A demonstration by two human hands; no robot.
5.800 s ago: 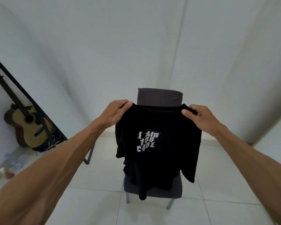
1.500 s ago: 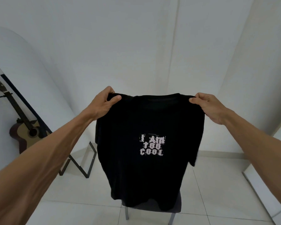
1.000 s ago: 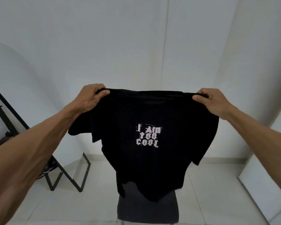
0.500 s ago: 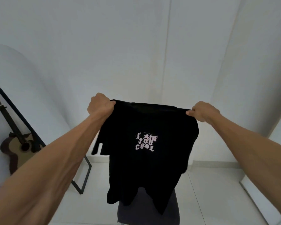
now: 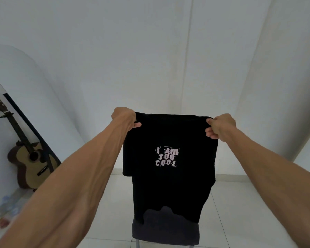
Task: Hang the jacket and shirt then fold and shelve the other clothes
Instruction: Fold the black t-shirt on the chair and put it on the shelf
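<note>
A black T-shirt [image 5: 168,185] with white lettering on its chest hangs in the air in front of me, held up by its shoulders. My left hand [image 5: 124,117] grips the left shoulder and my right hand [image 5: 219,126] grips the right shoulder. The shirt hangs straight down, sleeves drooping at the sides, and its hem reaches the grey chair seat [image 5: 166,231] below. The chair's back is hidden behind the shirt.
An acoustic guitar [image 5: 31,163] leans against the left wall beside a dark slanted metal frame [image 5: 30,129]. Blurred small items [image 5: 5,210] lie on the floor at lower left. White tiled floor [image 5: 240,203] surrounds the chair; white walls stand behind.
Both hands have drawn closer together and lowered slightly. The shirt, flapping and spread wide a second ago, now hangs still and narrower over the chair.
</note>
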